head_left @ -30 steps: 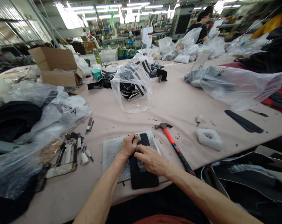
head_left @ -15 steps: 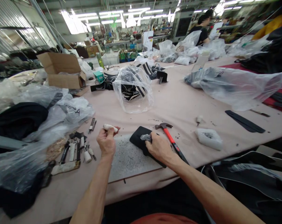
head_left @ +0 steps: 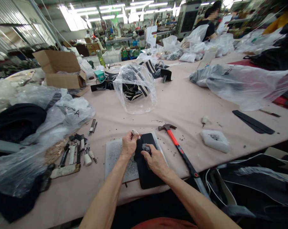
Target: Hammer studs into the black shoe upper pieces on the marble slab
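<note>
My left hand (head_left: 129, 145) is closed around a small tool with a white-wrapped handle (head_left: 135, 132), held at the left edge of a black flat panel (head_left: 150, 181). Its working tip is hidden from me. My right hand (head_left: 156, 159) lies over the panel, thumb and fingers curled about a grey, plastic-wrapped piece (head_left: 146, 147) on it. The panel rests lengthwise on a pale board (head_left: 112, 160) strewn with tiny dark bits. Just right of the board lies a claw hammer (head_left: 173, 137) with a red and black handle.
Several hand tools (head_left: 73, 151) lie at left beside plastic bags. A cardboard box (head_left: 62, 79) and a clear bag of striped pieces (head_left: 135, 86) stand farther back. To the right are a white container (head_left: 214, 141) of small dark bits and black strips (head_left: 252, 121). A person works beyond.
My left hand has moved right with the white-handled tool, up to the panel. The panel has turned from slanting to nearly straight and lies nearer me, my right hand still on it.
</note>
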`<move>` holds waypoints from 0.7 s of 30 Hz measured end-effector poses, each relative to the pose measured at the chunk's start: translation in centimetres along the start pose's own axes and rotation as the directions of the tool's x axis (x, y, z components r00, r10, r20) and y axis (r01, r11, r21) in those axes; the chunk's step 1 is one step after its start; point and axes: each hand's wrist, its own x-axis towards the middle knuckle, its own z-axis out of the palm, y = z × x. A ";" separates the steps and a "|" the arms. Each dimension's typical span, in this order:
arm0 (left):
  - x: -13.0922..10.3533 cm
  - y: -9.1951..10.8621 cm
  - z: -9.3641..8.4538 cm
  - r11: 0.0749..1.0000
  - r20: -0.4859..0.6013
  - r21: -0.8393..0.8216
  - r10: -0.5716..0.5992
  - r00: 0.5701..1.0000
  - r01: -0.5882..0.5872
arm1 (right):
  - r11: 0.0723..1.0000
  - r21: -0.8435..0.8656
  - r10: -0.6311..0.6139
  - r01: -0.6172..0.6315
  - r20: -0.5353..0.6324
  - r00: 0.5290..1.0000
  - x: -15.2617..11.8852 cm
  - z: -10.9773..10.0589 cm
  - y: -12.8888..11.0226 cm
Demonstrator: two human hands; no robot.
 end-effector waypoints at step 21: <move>-0.2 -1.0 1.5 0.973 0.079 0.217 0.070 0.994 -0.085 | 0.970 0.231 0.050 -0.071 0.093 0.994 0.6 -0.5 0.6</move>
